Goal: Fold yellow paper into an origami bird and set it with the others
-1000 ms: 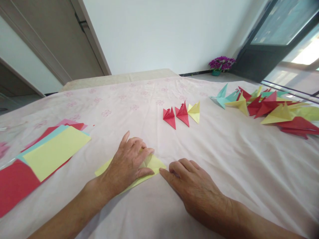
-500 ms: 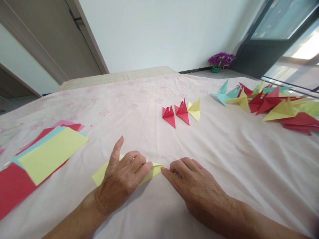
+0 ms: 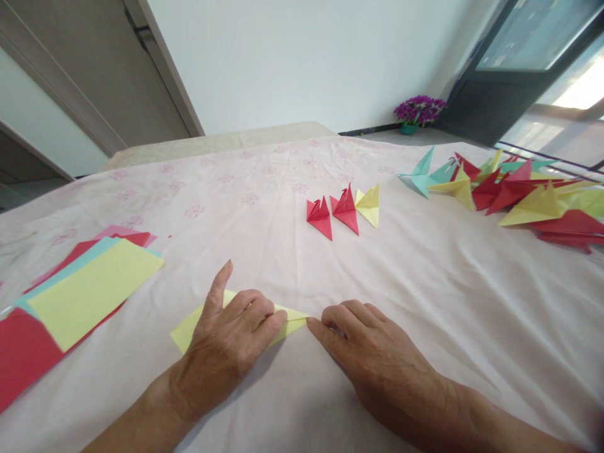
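Observation:
A partly folded yellow sheet of paper (image 3: 185,329) lies flat on the cloth, its narrow pointed end toward the right. Across its middle rests my left hand (image 3: 233,340), little finger raised and the other fingers curled, pressing on the folded edge; the hand hides much of the sheet. My right hand (image 3: 365,343) is curled at the right tip, where its thumb touches the paper's point. Its remaining fingers bend inward against the cloth.
Coloured sheets, with a yellow one (image 3: 101,289) on top, overlap at the left. Two small red folded birds (image 3: 319,220) and a yellow folded bird (image 3: 369,206) stand beyond my hands. Several more folded birds (image 3: 533,195) heap up at the right. A pale tablecloth (image 3: 264,251) covers the table.
The whole view has shifted slightly. Both hands keep nearly the same pose on the yellow paper, with the left fingers a touch further back from its pointed end.

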The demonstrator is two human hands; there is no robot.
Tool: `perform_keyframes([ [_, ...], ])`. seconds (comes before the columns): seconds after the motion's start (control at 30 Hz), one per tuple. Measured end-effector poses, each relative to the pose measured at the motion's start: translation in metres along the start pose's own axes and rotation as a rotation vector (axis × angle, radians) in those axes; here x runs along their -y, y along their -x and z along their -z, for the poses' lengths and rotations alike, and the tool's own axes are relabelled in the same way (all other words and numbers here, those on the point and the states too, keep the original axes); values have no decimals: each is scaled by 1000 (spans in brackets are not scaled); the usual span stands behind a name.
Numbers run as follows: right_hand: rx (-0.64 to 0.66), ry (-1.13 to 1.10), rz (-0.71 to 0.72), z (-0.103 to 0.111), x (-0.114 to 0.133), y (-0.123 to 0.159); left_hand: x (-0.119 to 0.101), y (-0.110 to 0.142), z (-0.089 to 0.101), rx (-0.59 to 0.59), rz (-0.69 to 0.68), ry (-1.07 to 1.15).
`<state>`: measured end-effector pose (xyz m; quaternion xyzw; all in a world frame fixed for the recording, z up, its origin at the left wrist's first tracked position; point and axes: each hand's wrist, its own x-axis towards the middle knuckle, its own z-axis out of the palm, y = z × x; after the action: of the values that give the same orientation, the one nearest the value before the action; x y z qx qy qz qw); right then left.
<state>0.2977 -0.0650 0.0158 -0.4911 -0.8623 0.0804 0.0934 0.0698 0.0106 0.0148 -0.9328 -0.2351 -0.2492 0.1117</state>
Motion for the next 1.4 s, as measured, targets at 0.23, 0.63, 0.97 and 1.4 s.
perform_keyframes([
  [0.23, 18, -29, -1, 4, 0, 0, 1, 3, -4, 38, -11, 25],
  [0.63, -42, -95, -46, -2, 2, 3, -2, -2, -3, 26, -27, -13],
  [0.97, 34, 122, -29, -2, 4, -6, -4, -3, -3, 17, -10, -27],
  [1.4, -73, 207, 31, -10, 3, -6, 28, 23, -4, 9, 21, 67],
])
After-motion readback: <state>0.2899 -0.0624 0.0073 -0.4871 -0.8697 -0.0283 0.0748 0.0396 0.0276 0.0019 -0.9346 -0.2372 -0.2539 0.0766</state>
